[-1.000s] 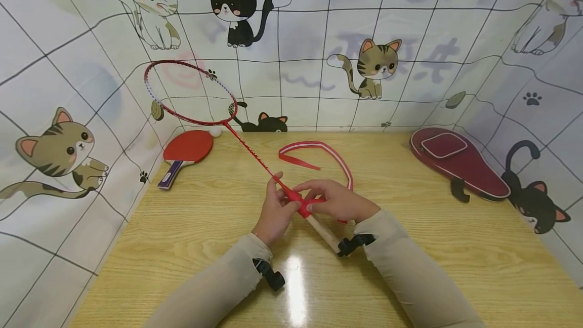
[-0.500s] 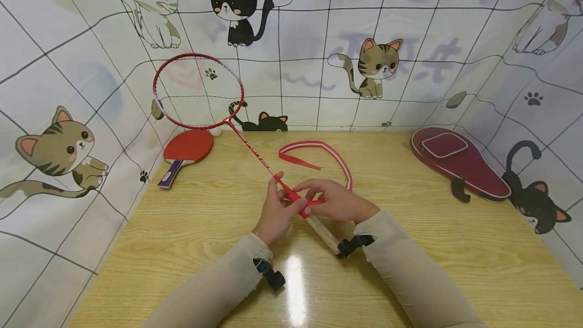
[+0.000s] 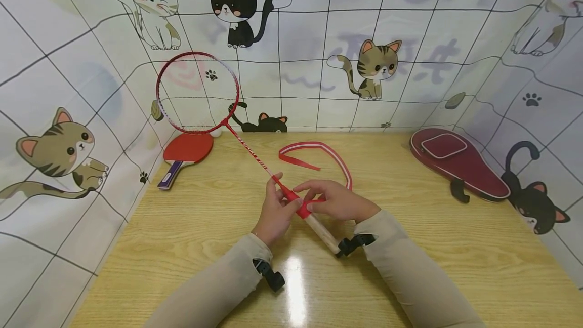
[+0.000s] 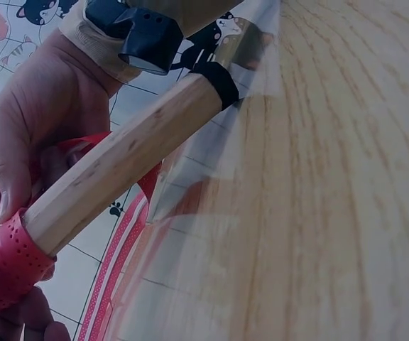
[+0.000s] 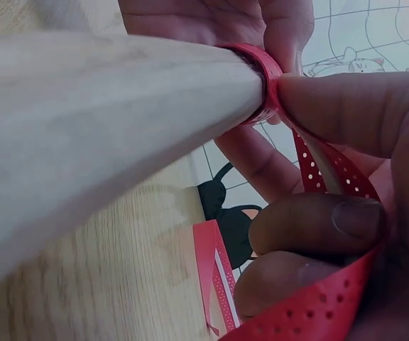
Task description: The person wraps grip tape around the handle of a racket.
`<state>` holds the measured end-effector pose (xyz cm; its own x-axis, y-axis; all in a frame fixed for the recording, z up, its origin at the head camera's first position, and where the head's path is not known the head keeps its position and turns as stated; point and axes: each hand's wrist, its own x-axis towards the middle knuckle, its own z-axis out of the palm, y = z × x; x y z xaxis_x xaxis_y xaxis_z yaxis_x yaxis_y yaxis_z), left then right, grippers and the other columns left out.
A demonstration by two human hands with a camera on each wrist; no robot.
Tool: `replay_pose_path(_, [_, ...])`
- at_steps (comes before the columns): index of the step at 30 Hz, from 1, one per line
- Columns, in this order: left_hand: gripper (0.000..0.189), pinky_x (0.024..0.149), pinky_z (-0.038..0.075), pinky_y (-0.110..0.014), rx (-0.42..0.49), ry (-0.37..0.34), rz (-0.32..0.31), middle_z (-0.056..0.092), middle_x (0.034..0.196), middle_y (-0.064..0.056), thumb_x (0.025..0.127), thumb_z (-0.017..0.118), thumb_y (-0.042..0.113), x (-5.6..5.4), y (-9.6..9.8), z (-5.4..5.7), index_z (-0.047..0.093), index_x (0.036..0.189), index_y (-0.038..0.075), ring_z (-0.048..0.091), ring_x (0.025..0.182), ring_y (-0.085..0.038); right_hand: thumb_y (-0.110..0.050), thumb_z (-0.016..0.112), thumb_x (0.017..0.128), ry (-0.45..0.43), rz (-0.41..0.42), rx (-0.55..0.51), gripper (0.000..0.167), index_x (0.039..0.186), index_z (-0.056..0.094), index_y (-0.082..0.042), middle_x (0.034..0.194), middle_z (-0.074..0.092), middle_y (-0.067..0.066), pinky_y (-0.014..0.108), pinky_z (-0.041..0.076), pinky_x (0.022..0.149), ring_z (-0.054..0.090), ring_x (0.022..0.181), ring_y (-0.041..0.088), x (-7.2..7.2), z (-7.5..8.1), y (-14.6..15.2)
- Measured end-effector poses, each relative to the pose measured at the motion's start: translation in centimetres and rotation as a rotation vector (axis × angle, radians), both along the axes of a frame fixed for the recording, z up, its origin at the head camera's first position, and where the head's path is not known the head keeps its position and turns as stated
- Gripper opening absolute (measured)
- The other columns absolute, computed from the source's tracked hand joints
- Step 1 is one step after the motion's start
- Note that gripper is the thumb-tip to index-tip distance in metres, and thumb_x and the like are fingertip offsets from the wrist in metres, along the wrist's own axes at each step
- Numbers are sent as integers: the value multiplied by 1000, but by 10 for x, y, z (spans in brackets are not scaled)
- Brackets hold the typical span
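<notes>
Curled, the left hand [image 3: 277, 214] grips the racket [image 3: 249, 150] over the bench [image 3: 182, 242], at the top of its wooden handle [image 3: 322, 234]; the right hand [image 3: 340, 200], also curled, pinches red tape [image 5: 311, 310] wound there.

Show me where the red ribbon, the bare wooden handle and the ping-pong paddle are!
Red ribbon [image 3: 314, 144]: head view, on the top of its loose curve.
Wooden handle [image 4: 125, 158]: left wrist view, midway along the bare wood.
Ping-pong paddle [image 3: 189, 149]: head view, on its red face.
</notes>
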<state>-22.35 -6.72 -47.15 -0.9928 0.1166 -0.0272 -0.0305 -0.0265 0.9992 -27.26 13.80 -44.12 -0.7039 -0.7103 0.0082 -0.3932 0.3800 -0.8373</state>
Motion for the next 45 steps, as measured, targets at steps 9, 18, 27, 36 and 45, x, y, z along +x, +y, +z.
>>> replay_pose_path(9, [77, 97, 57, -34, 13, 2, -1, 61, 138, -25, 101, 64, 6, 1, -1, 0, 17, 160, 24, 67, 115, -31, -4, 66, 101, -90, 0, -21, 50, 146, 62, -27, 115, 76, 1, 43, 54, 94, 71, 105, 22, -1, -2, 0])
replay_pose_path(18, [77, 96, 56, -31, 56, 26, -15, 62, 137, -22, 99, 62, 2, 0, -3, -1, 17, 160, 21, 66, 120, -35, -7, 64, 103, -100, 34, -24, 50, 150, 58, -22, 117, 77, 4, 40, 54, 89, 71, 103, 21, 1, -1, -1])
replay_pose_path(27, [83, 94, 55, -34, 4, 13, -17, 65, 129, -24, 98, 71, 13, 1, -3, -1, 18, 159, 28, 70, 104, -28, -17, 75, 99, -21, -10, 28, 50, 145, 61, -28, 109, 73, 0, 40, 54, 84, 67, 101, 26, 4, 3, -2])
replay_pose_path(36, [91, 89, 57, -34, -82, -5, 13, 67, 115, -16, 96, 80, 22, 1, -3, -3, 17, 161, 30, 73, 102, -26, -19, 81, 95, 15, -16, 40, 52, 142, 62, -29, 106, 71, -1, 38, 56, 77, 66, 95, 23, 4, 5, -3])
replay_pose_path(45, [84, 86, 56, -29, -40, 11, 6, 67, 116, -20, 98, 73, 10, 0, -1, -1, 17, 160, 26, 72, 100, -26, -15, 75, 98, 26, 12, 34, 51, 145, 62, -26, 108, 72, -4, 38, 58, 84, 68, 96, 20, -2, -1, 2])
